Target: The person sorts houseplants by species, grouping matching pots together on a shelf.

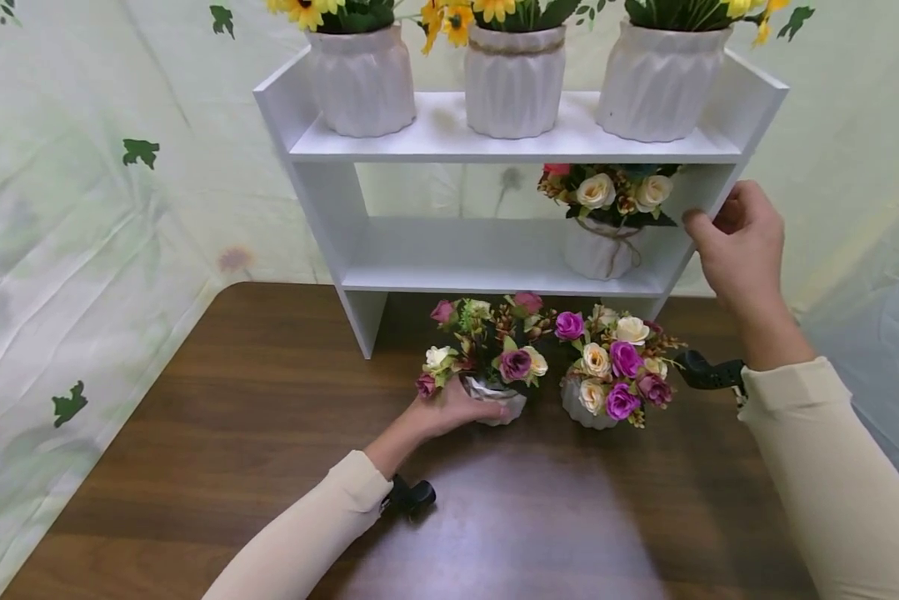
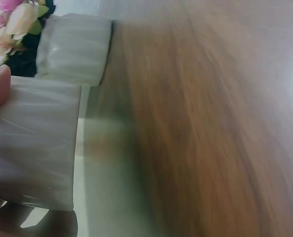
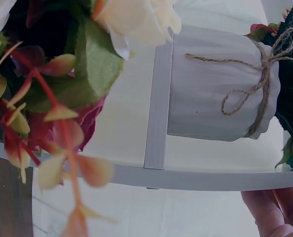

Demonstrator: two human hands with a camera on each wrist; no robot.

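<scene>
My left hand (image 1: 449,408) grips a small white pot (image 1: 503,407) of mauve and cream artificial roses (image 1: 515,365) at the table's middle. The thumb lies across the pot's front; in the left wrist view the pot (image 2: 35,143) fills the left side, and whether its base touches the table I cannot tell. With thumb in front and fingers behind, my right hand (image 1: 745,242) holds the right side panel of the white shelf (image 1: 456,250). Beside that hand, on the middle board, stands a twine-tied white pot (image 3: 210,84) with cream roses (image 1: 596,192).
Another white pot (image 1: 586,408) with purple and cream roses (image 1: 623,360) stands on the brown table (image 1: 194,467), right of the held one. Three larger white pots with yellow flowers, one in the centre (image 1: 515,83), line the top board. A patterned cloth (image 1: 82,208) hangs behind.
</scene>
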